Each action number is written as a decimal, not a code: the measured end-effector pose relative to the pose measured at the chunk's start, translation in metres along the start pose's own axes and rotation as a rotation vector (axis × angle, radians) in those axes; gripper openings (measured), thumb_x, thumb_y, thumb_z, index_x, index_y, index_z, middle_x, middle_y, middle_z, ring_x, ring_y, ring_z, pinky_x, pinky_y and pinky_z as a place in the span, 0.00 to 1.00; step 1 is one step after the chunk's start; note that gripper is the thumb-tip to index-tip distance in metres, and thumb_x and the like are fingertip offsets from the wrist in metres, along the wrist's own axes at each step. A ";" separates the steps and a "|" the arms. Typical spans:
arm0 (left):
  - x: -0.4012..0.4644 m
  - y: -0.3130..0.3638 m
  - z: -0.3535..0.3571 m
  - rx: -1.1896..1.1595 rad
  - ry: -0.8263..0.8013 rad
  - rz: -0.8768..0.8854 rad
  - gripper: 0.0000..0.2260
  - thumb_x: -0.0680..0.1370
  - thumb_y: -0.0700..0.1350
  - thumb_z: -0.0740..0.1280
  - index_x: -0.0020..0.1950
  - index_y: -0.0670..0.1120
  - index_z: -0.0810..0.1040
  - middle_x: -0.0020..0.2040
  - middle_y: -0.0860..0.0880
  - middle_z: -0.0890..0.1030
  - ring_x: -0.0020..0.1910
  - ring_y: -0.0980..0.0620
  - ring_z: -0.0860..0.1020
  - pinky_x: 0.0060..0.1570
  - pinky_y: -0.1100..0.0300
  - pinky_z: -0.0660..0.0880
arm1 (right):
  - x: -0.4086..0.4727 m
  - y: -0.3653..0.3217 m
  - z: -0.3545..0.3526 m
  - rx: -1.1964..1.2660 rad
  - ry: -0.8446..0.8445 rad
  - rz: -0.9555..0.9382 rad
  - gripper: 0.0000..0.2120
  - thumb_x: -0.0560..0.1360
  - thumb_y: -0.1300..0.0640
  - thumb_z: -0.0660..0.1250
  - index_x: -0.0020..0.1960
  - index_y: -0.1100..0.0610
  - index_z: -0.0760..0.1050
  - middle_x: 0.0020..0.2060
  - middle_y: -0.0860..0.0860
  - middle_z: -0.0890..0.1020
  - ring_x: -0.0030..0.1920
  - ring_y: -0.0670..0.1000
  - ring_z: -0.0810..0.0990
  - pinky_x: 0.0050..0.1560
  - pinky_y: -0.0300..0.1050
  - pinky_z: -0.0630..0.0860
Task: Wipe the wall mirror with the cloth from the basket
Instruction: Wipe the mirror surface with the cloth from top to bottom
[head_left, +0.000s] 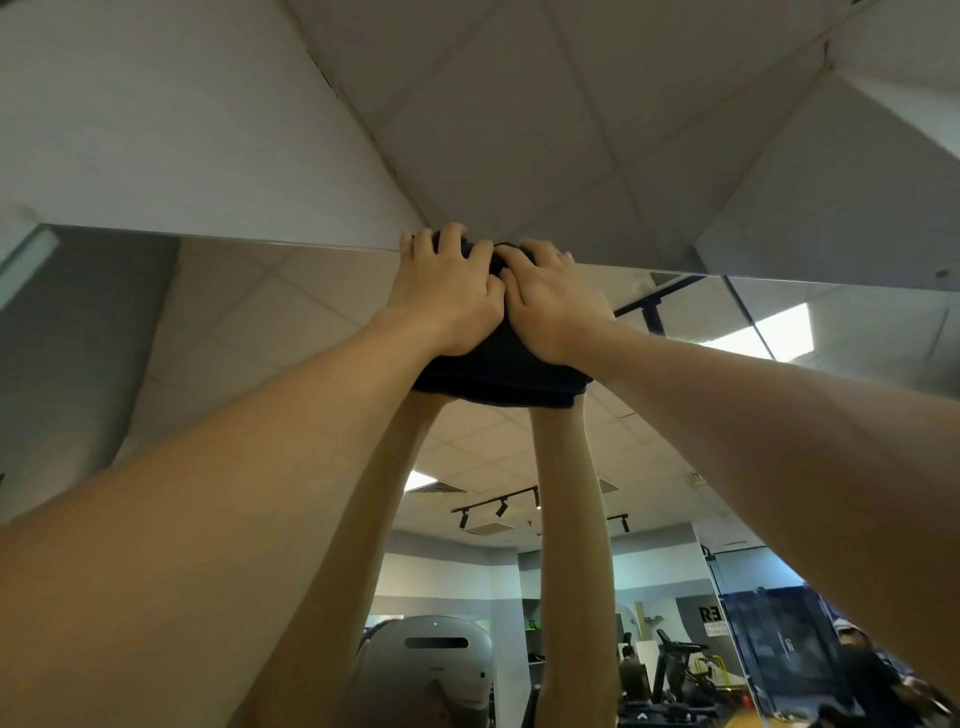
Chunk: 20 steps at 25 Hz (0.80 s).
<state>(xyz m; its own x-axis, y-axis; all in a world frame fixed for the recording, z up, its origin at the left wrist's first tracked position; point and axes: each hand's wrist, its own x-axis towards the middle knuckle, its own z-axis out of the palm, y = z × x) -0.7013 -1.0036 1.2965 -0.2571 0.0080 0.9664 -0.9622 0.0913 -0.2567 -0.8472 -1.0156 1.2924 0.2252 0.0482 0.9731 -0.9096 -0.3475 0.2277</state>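
Note:
I look up at the wall mirror (260, 322), whose top edge runs across the frame just under the ceiling. A dark navy cloth (498, 369) is bunched against the glass right at that top edge. My left hand (447, 291) and my right hand (550, 301) sit side by side on the cloth, fingers curled over it and pressing it to the mirror. Both arms reach up at full stretch. Most of the cloth is hidden under the hands; its lower fold hangs below the wrists. My arms show reflected beneath the cloth.
White ceiling tiles (493, 119) meet the mirror's top edge. The reflection shows a gym room with treadmills (680, 665), track lights, a blue net and another person (862, 670) at the lower right. A second mirror panel joins at the right.

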 end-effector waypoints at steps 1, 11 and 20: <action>0.002 0.013 0.002 -0.005 0.003 -0.010 0.23 0.85 0.52 0.51 0.79 0.48 0.63 0.79 0.40 0.61 0.76 0.35 0.60 0.77 0.40 0.53 | -0.003 0.013 -0.003 -0.007 -0.004 -0.009 0.22 0.88 0.51 0.48 0.79 0.53 0.64 0.74 0.56 0.69 0.76 0.58 0.63 0.80 0.55 0.51; 0.033 0.116 0.021 -0.044 0.005 -0.007 0.23 0.84 0.53 0.50 0.79 0.48 0.64 0.79 0.42 0.62 0.76 0.35 0.60 0.78 0.38 0.51 | -0.027 0.113 -0.036 -0.025 0.000 -0.001 0.22 0.88 0.51 0.48 0.81 0.53 0.61 0.77 0.56 0.66 0.78 0.58 0.61 0.80 0.55 0.50; 0.062 0.189 0.036 -0.086 0.010 0.008 0.24 0.84 0.53 0.49 0.79 0.49 0.64 0.80 0.41 0.60 0.78 0.33 0.57 0.79 0.36 0.42 | -0.035 0.191 -0.057 -0.023 -0.026 0.034 0.23 0.88 0.49 0.47 0.81 0.51 0.61 0.75 0.57 0.68 0.75 0.61 0.65 0.77 0.60 0.61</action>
<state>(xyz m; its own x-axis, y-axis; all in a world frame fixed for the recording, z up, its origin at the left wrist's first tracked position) -0.9020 -1.0214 1.3073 -0.2635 0.0194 0.9645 -0.9487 0.1760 -0.2628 -1.0490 -1.0308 1.3039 0.2024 0.0126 0.9792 -0.9246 -0.3269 0.1954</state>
